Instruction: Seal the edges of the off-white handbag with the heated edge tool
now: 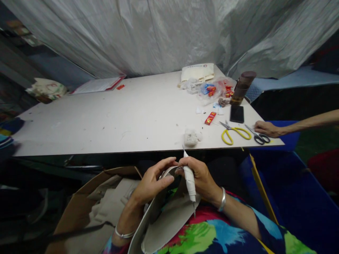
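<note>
A white-wrapped tool, thin metal showing at both ends, slants over a curled, pale grey-beige sheet.

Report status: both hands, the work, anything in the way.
Left hand at curved beige piece. Right hand gripping white-wrapped tool. Nothing visibly blocking either hand; yellow-handled scissors apart, on table.

A person's bare left hand and bare right hand, just beside each other.

The left hand arches, thumb apart from its bent fingers; the right hand curls inward in a grip. Silver-coloured bangles ring the left wrist and right wrist; the bare right forearm slants up from the lower right.
</note>
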